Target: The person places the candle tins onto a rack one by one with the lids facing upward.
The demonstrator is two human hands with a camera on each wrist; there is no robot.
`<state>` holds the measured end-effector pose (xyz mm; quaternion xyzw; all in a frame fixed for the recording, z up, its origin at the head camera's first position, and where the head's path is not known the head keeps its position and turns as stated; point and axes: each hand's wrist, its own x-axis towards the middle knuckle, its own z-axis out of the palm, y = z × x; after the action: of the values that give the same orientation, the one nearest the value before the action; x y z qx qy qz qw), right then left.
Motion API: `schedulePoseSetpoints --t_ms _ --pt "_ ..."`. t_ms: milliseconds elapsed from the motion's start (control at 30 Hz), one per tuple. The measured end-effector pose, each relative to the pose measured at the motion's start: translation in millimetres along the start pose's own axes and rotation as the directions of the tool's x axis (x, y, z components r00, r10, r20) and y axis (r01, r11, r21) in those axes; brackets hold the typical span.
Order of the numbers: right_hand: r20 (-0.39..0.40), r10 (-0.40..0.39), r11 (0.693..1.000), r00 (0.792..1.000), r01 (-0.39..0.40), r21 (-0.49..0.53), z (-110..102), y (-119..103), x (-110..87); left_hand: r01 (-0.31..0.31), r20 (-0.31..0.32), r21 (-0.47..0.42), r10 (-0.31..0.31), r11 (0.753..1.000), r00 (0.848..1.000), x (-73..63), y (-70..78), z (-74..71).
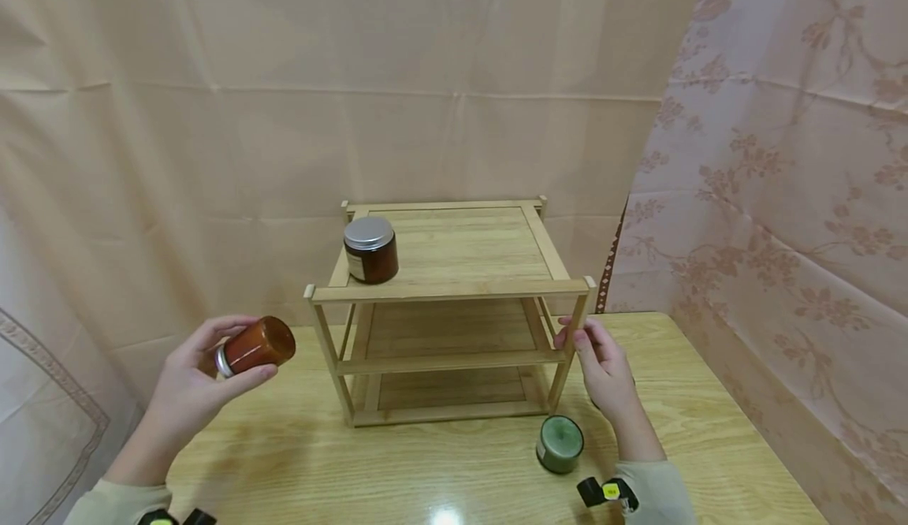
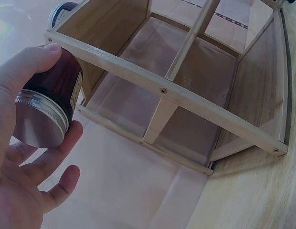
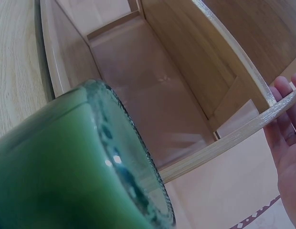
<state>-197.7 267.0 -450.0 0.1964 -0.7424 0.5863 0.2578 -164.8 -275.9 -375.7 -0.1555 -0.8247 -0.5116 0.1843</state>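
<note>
A brown glass jar with a silver lid (image 1: 258, 344) is held in my left hand (image 1: 192, 369), between thumb and fingers. It is tilted, with its base toward the right and its lid toward the palm; the lid (image 2: 41, 119) shows in the left wrist view. A three-tier wooden rack (image 1: 454, 292) stands on the table. My right hand (image 1: 603, 363) grips its front right post, with the thumb in front and fingers partly hidden behind. On the top shelf, at the left, sits a larger brown jar with a silver lid (image 1: 372, 251).
A green glass jar (image 1: 560, 444) stands on the wooden table (image 1: 426, 470) near the rack's front right corner, below my right wrist. It looms large in the right wrist view. Beige curtain (image 1: 426, 76) hangs behind the rack, and patterned cloth (image 1: 801, 178) hangs at the right.
</note>
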Motion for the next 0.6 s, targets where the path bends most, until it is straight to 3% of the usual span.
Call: schedulePoseSetpoints --t_ms 367,500,600 --pt "0.007 0.008 1.0 1.0 -0.008 -0.004 -1.2 1.5 -0.1 0.025 -0.004 0.034 -0.025 0.999 1.0 3.1 1.8 -2.0" --pt "0.007 0.002 1.0 1.0 -0.002 0.0 -1.2 1.6 0.0 0.04 -0.023 -0.02 -0.041 0.999 0.999 5.8 0.7 -1.6" --pt "0.006 -0.002 1.0 1.0 0.002 0.0 -0.9 2.3 0.0 0.034 -0.043 -0.12 -0.039 0.992 0.998 8.1 -0.2 -1.0"
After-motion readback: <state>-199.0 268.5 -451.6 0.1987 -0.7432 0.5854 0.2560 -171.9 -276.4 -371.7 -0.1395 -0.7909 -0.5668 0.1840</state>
